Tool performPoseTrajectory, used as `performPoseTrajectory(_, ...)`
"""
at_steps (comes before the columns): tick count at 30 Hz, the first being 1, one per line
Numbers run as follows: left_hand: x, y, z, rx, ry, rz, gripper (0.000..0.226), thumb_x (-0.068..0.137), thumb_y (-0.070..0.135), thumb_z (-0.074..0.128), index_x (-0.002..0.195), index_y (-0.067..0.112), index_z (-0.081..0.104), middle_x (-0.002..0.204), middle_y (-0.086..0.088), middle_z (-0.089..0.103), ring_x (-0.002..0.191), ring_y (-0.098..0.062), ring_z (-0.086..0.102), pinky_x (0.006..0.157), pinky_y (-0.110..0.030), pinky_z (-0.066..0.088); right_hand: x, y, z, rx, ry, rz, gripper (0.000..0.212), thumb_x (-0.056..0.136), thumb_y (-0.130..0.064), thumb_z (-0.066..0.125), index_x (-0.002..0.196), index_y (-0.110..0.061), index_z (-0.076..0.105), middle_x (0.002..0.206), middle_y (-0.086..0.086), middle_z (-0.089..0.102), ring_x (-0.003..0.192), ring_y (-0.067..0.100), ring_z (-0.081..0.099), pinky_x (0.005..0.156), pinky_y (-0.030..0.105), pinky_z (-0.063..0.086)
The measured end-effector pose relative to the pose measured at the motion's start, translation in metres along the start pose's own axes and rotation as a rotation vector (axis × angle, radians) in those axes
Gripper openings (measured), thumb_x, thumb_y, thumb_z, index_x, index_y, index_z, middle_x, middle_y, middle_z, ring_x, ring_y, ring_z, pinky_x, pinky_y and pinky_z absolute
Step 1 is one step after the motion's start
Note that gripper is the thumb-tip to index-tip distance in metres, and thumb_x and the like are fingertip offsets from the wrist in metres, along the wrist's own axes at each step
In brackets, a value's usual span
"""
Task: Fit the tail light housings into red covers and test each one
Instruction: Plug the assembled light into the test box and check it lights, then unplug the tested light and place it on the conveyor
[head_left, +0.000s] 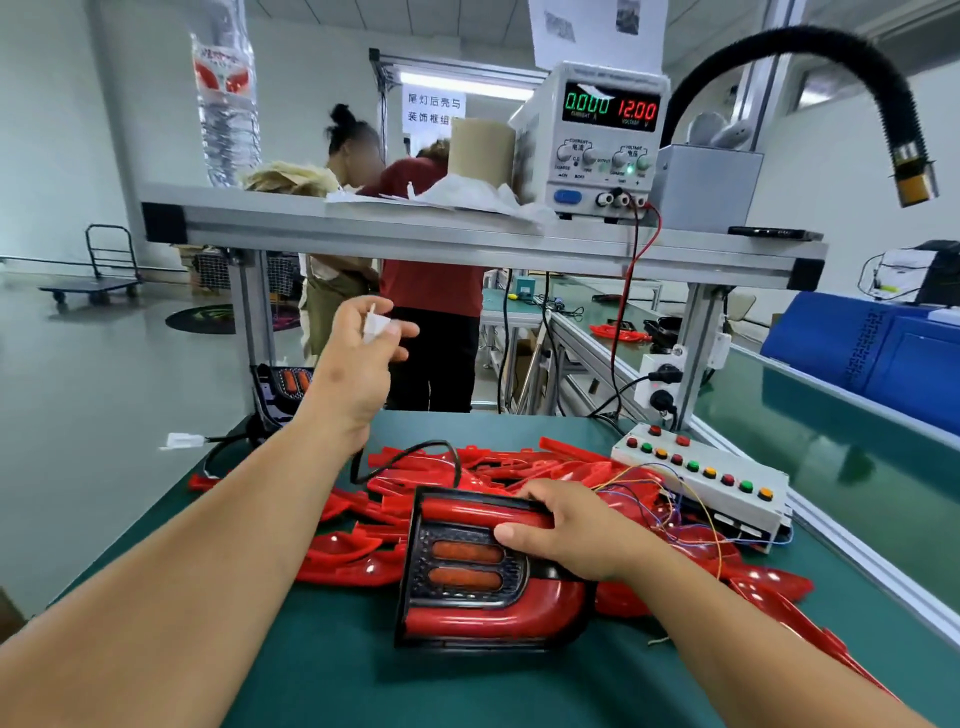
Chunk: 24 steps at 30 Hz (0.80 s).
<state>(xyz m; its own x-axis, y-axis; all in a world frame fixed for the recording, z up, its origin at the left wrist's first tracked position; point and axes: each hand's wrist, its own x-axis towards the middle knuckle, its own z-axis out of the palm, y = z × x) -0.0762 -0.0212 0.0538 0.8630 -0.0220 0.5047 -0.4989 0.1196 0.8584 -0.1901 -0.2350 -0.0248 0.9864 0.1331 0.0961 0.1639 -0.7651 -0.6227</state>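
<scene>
We've got bright, even light here, pouring down from overhead, and a white tube lamp (457, 83) glows far back behind the aluminium-framed upper shelf (467, 244). Shadows are soft: just a faint dark edge on the green bench mat (322, 649) beneath the glossy red-and-black tail light (493, 618), whose curved lens throws pale streaks of glare. The grey bench power supply (597, 156) shows crisp green and red digits. Out at the edges we see wide-angle stretch: the shelf bows, both forearms balloon. The left hand (358, 348) and its small white plastic connector (375, 325) smear slightly, and the background is soft.
</scene>
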Motion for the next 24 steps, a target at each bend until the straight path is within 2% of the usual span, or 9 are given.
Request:
performPoseTrajectory(4, 0.004, 0.037, -0.008, -0.227, 0.07, 0.138, 0.024, 0.099, 0.006, 0.041, 0.097, 0.03, 0.045, 0.071, 0.011, 0.067, 0.055, -0.003, 0.045, 0.054, -0.015, 0.038, -0.001, -0.001, -0.001, 0.402, 0.198, -0.013, 0.027, 0.087, -0.032, 0.069, 0.105, -0.013, 0.064, 0.101, 0.011, 0.072, 0.092, 0.025, 0.069, 0.085, 0.035, 0.056)
performPoseTrajectory(7, 0.0, 0.05, -0.01, -0.428, 0.162, 0.24, 0.023, 0.096, 0.004, 0.04, 0.093, 0.027, 0.041, 0.067, 0.012, 0.062, 0.056, -0.005, 0.04, 0.054, -0.016, 0.033, 0.003, -0.011, 0.004, 0.9, 0.318, -0.022, 0.038, 0.081, -0.033, 0.064, 0.106, -0.004, 0.065, 0.098, 0.015, 0.074, 0.087, 0.023, 0.069, 0.081, 0.035, 0.057)
performPoseTrajectory(10, -0.021, 0.037, 0.0, -0.553, 0.362, 0.065, 0.019, 0.101, 0.007, 0.04, 0.095, 0.025, 0.04, 0.072, 0.012, 0.062, 0.062, -0.005, 0.043, 0.061, -0.017, 0.035, 0.009, -0.028, 0.009, 1.175, 0.4, 0.021, 0.042, 0.082, -0.038, 0.061, 0.104, -0.002, 0.067, 0.098, 0.018, 0.074, 0.084, 0.025, 0.072, 0.079, 0.039, 0.06)
performPoseTrajectory(12, -0.046, 0.02, 0.017, -0.528, 0.403, -0.086, 0.013, 0.104, 0.016, 0.039, 0.095, 0.025, 0.042, 0.087, 0.01, 0.064, 0.074, -0.006, 0.049, 0.077, -0.02, 0.038, 0.015, -0.041, 0.016, 1.279, 0.458, 0.078, 0.047, 0.082, -0.041, 0.062, 0.108, -0.001, 0.065, 0.1, 0.018, 0.074, 0.088, 0.028, 0.073, 0.081, 0.044, 0.059)
performPoseTrajectory(14, -0.069, 0.004, 0.031, -0.573, 0.315, -0.237, 0.021, 0.104, 0.038, 0.039, 0.107, 0.019, 0.047, 0.109, 0.001, 0.068, 0.097, -0.015, 0.059, 0.097, -0.032, 0.041, 0.021, -0.051, 0.026, 1.3, 0.52, 0.111, 0.051, 0.084, -0.041, 0.063, 0.117, -0.002, 0.06, 0.108, 0.018, 0.072, 0.097, 0.03, 0.071, 0.091, 0.05, 0.055)
performPoseTrajectory(16, -0.084, -0.003, 0.037, -0.652, 0.174, -0.35, 0.066, 0.088, 0.065, 0.047, 0.128, 0.012, 0.047, 0.123, -0.016, 0.065, 0.115, -0.03, 0.061, 0.104, -0.052, 0.044, 0.025, -0.056, 0.034, 1.221, 0.591, 0.125, 0.044, 0.087, -0.04, 0.064, 0.114, -0.006, 0.06, 0.109, 0.016, 0.072, 0.1, 0.029, 0.07, 0.09, 0.046, 0.056)
performPoseTrajectory(18, -0.089, -0.015, 0.034, -0.577, 0.085, -0.296, 0.066, 0.079, 0.054, 0.069, 0.126, 0.016, 0.042, 0.114, -0.016, 0.068, 0.108, -0.029, 0.064, 0.099, -0.058, 0.048, 0.025, -0.058, 0.037, 1.092, 0.628, 0.097, 0.03, 0.088, -0.039, 0.063, 0.101, -0.012, 0.062, 0.102, 0.011, 0.073, 0.097, 0.024, 0.071, 0.083, 0.036, 0.058)
performPoseTrajectory(21, -0.088, -0.031, 0.026, -0.501, 0.099, -0.242, 0.05, 0.069, 0.031, 0.074, 0.104, 0.037, 0.04, 0.097, 0.003, 0.072, 0.087, -0.015, 0.072, 0.079, -0.043, 0.06, 0.024, -0.06, 0.037, 0.966, 0.589, 0.054, 0.03, 0.087, -0.044, 0.061, 0.092, -0.014, 0.06, 0.09, -0.005, 0.075, 0.084, 0.0, 0.069, 0.073, 0.017, 0.054)
performPoseTrajectory(24, -0.083, -0.041, 0.015, -0.62, 0.171, -0.305, 0.051, 0.067, 0.036, 0.075, 0.107, 0.045, 0.045, 0.101, 0.005, 0.075, 0.086, -0.014, 0.073, 0.069, -0.044, 0.059, 0.021, -0.061, 0.032, 0.923, 0.521, 0.071, 0.057, 0.093, -0.053, 0.05, 0.102, 0.002, 0.061, 0.106, 0.022, 0.067, 0.099, 0.023, 0.068, 0.093, 0.046, 0.051)
